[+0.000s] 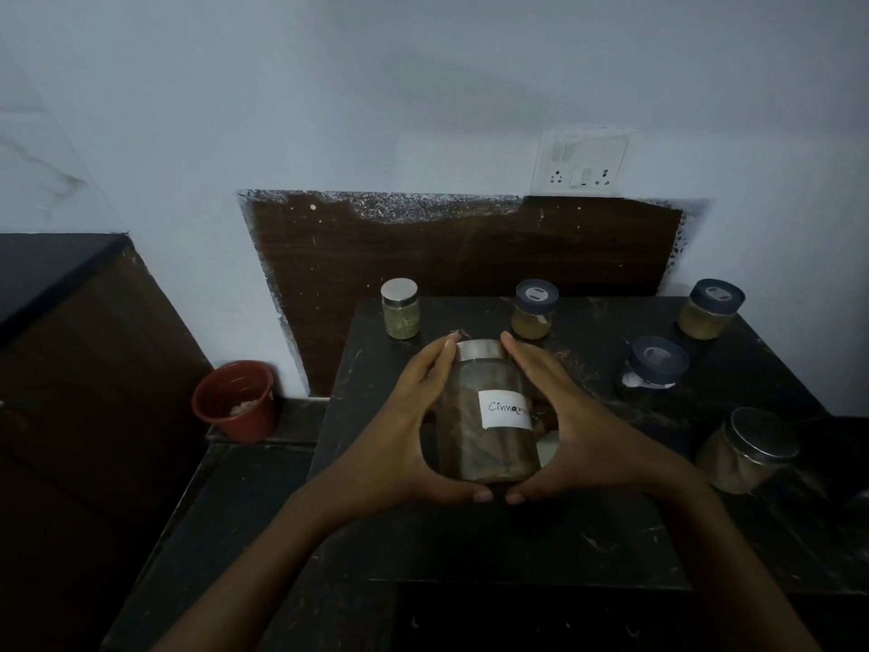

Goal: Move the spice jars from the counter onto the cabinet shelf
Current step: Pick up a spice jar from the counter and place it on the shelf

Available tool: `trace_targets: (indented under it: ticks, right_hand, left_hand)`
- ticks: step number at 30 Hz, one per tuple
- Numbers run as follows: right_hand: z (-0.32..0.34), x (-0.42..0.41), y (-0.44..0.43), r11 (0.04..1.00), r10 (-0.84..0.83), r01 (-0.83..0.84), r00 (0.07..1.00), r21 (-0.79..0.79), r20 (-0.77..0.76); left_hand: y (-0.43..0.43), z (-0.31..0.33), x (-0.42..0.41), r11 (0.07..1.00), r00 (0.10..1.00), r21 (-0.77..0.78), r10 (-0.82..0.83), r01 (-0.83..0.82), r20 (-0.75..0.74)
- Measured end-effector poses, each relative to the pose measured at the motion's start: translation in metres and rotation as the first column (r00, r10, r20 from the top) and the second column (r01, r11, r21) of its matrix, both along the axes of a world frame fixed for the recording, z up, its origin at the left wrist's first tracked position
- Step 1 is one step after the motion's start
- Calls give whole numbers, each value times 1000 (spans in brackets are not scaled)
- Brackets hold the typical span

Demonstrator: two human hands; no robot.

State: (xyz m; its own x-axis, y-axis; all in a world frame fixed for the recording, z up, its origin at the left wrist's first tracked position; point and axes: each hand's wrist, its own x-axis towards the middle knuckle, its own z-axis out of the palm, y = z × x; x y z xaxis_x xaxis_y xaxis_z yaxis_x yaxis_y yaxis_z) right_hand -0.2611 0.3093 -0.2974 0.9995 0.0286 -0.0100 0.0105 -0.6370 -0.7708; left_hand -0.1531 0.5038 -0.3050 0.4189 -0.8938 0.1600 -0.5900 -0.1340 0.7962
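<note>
Well off to the left, a dark brown wooden cabinet (70, 345) is standing against the pale wall; just beside it a red-brown plastic pot (235, 402) is sitting on a lower dark ledge, holding something pale; the black marbled stone surface (470, 534) is spreading rightward from there. At its back left corner a small silver-lidded glass jar of green flakes (401, 310) is standing upright, apart from both grips. The left grip (399, 440) is wrapping the left side of a tall clear glass jar with a silver metal lid (470, 430), fingers lying along the glass up to the lid and thumb curling under the base. This jar is carrying a white paper label (505, 409) reading "Cinnam", the rest hidden, and is showing brown pieces inside; it is sitting over the middle of the surface, though whether its base is touching the stone I cannot tell. The right grip (578, 430) is clasping the opposite side likewise, thumb tips nearly meeting. Behind it a small blue-lidded jar of tan powder (533, 310) is standing near the back edge; above, a white switch and socket plate (583, 162) is hanging on the wall; further right a blue-lidded jar with dark glass (653, 369) is standing mid-surface; a blue-lidded jar of yellow powder (710, 310) is standing at the back right; a squat silver-lidded glass jar (747, 451) is resting near the right edge.
</note>
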Motion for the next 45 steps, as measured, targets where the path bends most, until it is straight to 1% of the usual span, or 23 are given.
trace_targets:
  ticks: [3,5,6,8,12,15,19,21,23,28,32,35,40,43,45]
  right_hand:
    - [2,-2,-3,997,18,-14,999,73,-52]
    - [4,-3,-5,991,37,-25,996,135,-87]
    - [5,-3,-5,990,47,-34,995,139,-93]
    - [5,-2,-3,993,46,-36,996,113,-82]
    - [3,0,2,1000,15,-14,1000,15,-23]
    - [4,0,3,999,11,-10,1000,34,-4]
    - [8,-4,-6,995,50,-43,996,90,-78]
    - [9,-5,-7,996,51,-42,993,83,-110]
    - [9,-5,-5,996,38,-30,994,81,-99]
    - [9,-5,-2,998,8,-6,999,62,-40]
    - [16,-3,-4,1000,10,-10,1000,19,-16]
    - [26,1,-11,1000,8,-7,999,-20,35]
    - [59,19,-38,998,6,3,992,-67,129]
    - [89,39,-61,993,6,24,969,-118,249]
    - [114,53,-75,988,15,38,942,-151,335]
  left_hand:
    - [3,-1,-1,998,998,-60,20,-24,-57]
    - [5,-3,-3,997,996,-74,21,-27,-84]
    - [6,-4,-3,997,996,-73,19,-26,-91]
    - [6,-6,-2,998,996,-54,11,-16,-90]
    - [5,-7,1,999,1000,38,-2,3,-27]
    - [6,-3,2,1000,999,4,17,-17,-35]
    - [9,-5,2,998,992,-58,18,-26,-128]
    - [9,-7,2,999,988,-53,-6,-3,-154]
    - [9,-8,3,999,984,-32,-36,31,-176]
    - [8,-6,9,1000,988,-7,-19,18,-155]
    - [6,-1,12,999,992,-44,-12,7,-122]
    - [-3,10,16,997,996,-74,-23,17,-82]
    - [-30,50,36,996,996,-93,18,-9,92]
    - [-53,89,54,991,963,-132,67,-34,260]
    - [-68,119,66,987,909,-159,95,-33,406]
